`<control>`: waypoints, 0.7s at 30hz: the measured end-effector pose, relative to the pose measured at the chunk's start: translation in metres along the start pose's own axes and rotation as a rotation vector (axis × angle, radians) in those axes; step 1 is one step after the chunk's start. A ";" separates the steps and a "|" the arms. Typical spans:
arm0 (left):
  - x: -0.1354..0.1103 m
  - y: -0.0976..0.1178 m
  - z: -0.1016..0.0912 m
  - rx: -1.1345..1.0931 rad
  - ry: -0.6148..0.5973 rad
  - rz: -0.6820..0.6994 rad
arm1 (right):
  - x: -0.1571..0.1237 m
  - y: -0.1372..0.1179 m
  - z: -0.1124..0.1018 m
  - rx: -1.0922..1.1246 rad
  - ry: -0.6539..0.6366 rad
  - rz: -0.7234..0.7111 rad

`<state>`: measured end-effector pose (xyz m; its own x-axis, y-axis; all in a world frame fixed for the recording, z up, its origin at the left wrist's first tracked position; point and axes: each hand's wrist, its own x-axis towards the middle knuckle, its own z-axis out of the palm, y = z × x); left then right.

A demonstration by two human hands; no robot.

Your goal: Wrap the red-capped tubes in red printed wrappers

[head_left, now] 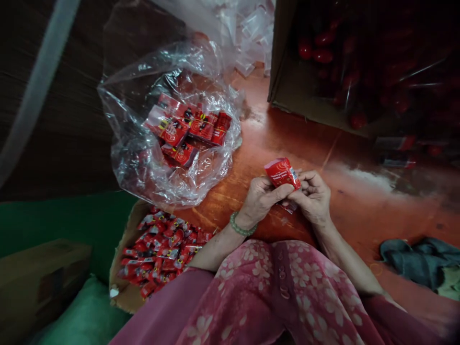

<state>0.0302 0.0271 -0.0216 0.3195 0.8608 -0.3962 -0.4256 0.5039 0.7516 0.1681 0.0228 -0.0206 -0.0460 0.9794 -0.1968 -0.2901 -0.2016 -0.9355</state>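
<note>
A small red printed box point(279, 173) is held up in front of my lap, its upper end looking open. My left hand point(264, 196), with a green bead bracelet at the wrist, grips it with the thumb across the front. On its other side, the fingers of my right hand point(313, 195) close on the box's lower edge. Beneath the thumbs a bit of clear plastic point(289, 207) pokes out; what it belongs to is hidden. Left of my hands, a large clear plastic bag point(201, 189) contains several similar red boxes point(176, 129).
Beside my left knee stands a cardboard box point(122, 249) full of small red wrapped items point(165, 249). Another carton point(305, 105) with red-tipped pieces is at the upper right. Clear plastic pieces point(251, 33) lie at the top. Dark cloth point(417, 258) rests on the floor at right.
</note>
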 end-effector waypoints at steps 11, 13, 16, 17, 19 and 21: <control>-0.002 -0.001 -0.001 0.052 -0.082 0.049 | -0.002 -0.001 -0.006 -0.065 0.029 -0.067; 0.000 0.000 0.000 0.051 -0.087 0.053 | -0.002 0.000 -0.007 -0.070 0.023 -0.051; 0.000 0.001 0.004 0.069 -0.069 0.074 | -0.005 0.001 -0.013 -0.073 -0.013 -0.008; -0.002 0.002 0.006 0.077 -0.064 0.079 | -0.008 0.001 -0.015 -0.090 -0.016 -0.003; -0.010 0.007 0.008 0.071 -0.057 0.085 | -0.015 0.000 -0.019 -0.147 -0.003 -0.022; -0.025 0.015 0.005 0.039 -0.060 0.114 | -0.024 -0.005 -0.020 -0.193 -0.040 -0.049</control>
<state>0.0200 0.0128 0.0027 0.3211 0.9060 -0.2757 -0.4290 0.3987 0.8105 0.1894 0.0001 -0.0169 -0.0751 0.9871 -0.1413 -0.1049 -0.1487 -0.9833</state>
